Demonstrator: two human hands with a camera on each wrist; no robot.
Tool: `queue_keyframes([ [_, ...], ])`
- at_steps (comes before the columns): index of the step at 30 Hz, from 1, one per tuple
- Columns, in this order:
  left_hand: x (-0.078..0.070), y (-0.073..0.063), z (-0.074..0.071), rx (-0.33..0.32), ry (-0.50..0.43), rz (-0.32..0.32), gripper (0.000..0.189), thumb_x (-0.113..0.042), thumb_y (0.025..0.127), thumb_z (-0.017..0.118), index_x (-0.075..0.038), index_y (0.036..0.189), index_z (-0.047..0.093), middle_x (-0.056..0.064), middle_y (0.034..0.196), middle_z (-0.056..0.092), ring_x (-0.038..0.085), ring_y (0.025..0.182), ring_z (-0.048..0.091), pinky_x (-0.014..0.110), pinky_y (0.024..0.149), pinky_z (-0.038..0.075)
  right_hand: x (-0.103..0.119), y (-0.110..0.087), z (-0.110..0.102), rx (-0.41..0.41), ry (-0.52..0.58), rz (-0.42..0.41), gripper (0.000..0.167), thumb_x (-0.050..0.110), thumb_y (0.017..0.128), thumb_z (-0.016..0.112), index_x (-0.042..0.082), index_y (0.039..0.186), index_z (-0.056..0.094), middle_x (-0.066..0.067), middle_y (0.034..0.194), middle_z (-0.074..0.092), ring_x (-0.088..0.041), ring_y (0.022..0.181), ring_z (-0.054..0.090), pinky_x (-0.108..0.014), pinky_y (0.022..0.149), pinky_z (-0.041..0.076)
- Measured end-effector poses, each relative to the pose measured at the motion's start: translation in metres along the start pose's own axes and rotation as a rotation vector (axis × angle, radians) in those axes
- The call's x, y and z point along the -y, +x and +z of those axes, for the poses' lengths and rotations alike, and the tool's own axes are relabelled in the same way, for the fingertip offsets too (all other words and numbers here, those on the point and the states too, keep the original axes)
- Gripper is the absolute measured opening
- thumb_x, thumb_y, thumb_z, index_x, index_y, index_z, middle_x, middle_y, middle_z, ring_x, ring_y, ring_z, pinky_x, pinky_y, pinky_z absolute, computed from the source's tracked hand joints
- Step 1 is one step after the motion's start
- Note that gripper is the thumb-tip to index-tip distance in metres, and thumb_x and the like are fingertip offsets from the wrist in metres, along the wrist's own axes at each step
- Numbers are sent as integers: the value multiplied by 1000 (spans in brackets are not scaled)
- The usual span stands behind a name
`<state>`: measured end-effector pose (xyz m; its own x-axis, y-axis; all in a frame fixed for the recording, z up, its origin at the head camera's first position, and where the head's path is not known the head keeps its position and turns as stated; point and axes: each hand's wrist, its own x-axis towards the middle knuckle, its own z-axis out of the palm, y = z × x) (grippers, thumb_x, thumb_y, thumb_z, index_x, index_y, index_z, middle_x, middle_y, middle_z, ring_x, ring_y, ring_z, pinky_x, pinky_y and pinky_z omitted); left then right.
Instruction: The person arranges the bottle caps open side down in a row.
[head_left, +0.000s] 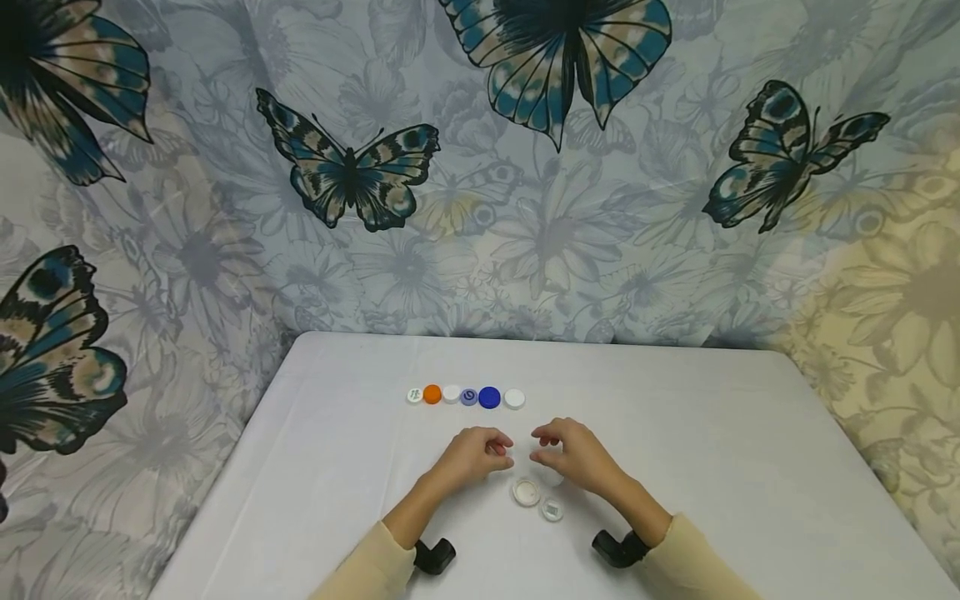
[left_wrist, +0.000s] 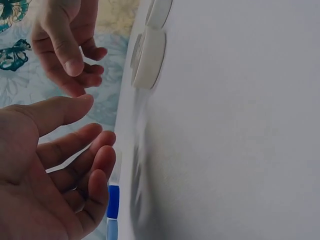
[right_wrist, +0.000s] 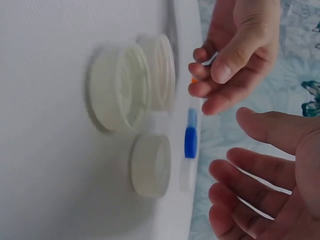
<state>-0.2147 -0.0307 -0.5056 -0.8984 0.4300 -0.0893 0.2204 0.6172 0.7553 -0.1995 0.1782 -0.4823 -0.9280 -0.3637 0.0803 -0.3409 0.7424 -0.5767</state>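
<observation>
My left hand (head_left: pixel 472 457) hovers above the white table with its fingers loosely bent and nothing between them. Facing it across a small gap is my right hand (head_left: pixel 576 454), also holding nothing, thumb and fingers apart. Just in front of the hands lie a larger white bottle cap (head_left: pixel 526 492) and a smaller white cap (head_left: pixel 552 510). Another pale cap (head_left: pixel 553 477) is partly hidden beneath the right hand. The right wrist view shows these caps close up, including a hollow one (right_wrist: pixel 120 90) beside a low white one (right_wrist: pixel 151 165).
Beyond the hands runs a row of caps: a white one with a green mark (head_left: pixel 415 397), an orange one (head_left: pixel 432 394), a white one (head_left: pixel 451 394), a light blue one (head_left: pixel 468 397), a dark blue one (head_left: pixel 490 397) and another white one (head_left: pixel 513 398). Butterfly-print cloth hangs behind the table (head_left: pixel 337 517).
</observation>
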Motion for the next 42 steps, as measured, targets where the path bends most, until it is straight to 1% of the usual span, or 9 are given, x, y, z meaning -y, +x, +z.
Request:
queue_keyframes([
  [6, -4, -15, 3, 53, -17, 0, 27, -19, 82, 76, -7, 106, 70, -5, 81, 64, 4, 68, 52, 19, 62, 43, 7, -20, 6, 8, -70, 46, 29, 22, 78, 80, 4, 100, 74, 4, 81, 64, -13, 80, 55, -26, 69, 48],
  [11, -5, -21, 8, 78, 3, -10, 31, -20, 80, 78, -9, 107, 70, -9, 80, 62, 2, 67, 50, 19, 63, 42, 11, -29, 14, 24, -92, 73, 32, 23, 75, 82, 4, 99, 74, 5, 78, 62, -11, 77, 53, -26, 67, 47],
  [15, -5, -25, 12, 80, 27, 0, 33, -19, 78, 80, -9, 108, 70, -7, 79, 64, 2, 66, 49, 19, 65, 41, 13, -34, 22, 26, -103, 94, 33, 22, 73, 84, 4, 98, 74, 5, 76, 62, -9, 73, 50, -24, 63, 44],
  [21, -7, -27, 17, 74, 51, 5, 35, -17, 75, 82, -9, 107, 70, -8, 76, 64, 1, 65, 48, 20, 66, 40, 14, -39, 28, -9, -219, 38, 35, 22, 69, 86, 3, 96, 74, 5, 75, 62, -8, 70, 47, -22, 60, 41],
  [25, -8, -28, 20, 71, 51, 3, 35, -16, 74, 82, -8, 106, 71, -9, 74, 63, 1, 65, 49, 19, 66, 40, 15, -40, 31, -18, -258, 19, 39, 24, 68, 86, 2, 98, 73, 5, 76, 62, -8, 71, 47, -22, 60, 42],
  [29, -9, -29, 23, 77, 56, -16, 36, -16, 74, 82, -7, 107, 71, -11, 73, 61, 1, 65, 48, 20, 67, 40, 17, -42, 32, -24, -284, -10, 44, 27, 66, 87, 2, 99, 73, 5, 75, 60, -8, 71, 46, -23, 61, 42],
  [32, -9, -29, 25, 77, 58, -24, 37, -16, 73, 82, -7, 108, 71, -12, 72, 59, 1, 65, 48, 20, 67, 40, 17, -42, 34, -38, -296, -37, 43, 27, 63, 89, 2, 95, 74, 5, 75, 58, -8, 71, 44, -23, 61, 41],
  [38, -11, -28, 28, 51, 81, -2, 37, -15, 73, 83, -6, 106, 71, -12, 70, 58, 0, 63, 47, 19, 65, 40, 17, -41, 37, -67, -319, -97, 40, 27, 63, 89, 3, 92, 74, 3, 79, 59, -8, 73, 41, -23, 62, 39],
  [42, -12, -27, 29, 41, 87, -4, 36, -14, 73, 83, -6, 105, 71, -12, 70, 58, 1, 62, 46, 19, 64, 40, 18, -41, 37, -72, -312, -99, 40, 27, 63, 89, 4, 92, 75, 3, 80, 58, -9, 74, 42, -23, 63, 40],
])
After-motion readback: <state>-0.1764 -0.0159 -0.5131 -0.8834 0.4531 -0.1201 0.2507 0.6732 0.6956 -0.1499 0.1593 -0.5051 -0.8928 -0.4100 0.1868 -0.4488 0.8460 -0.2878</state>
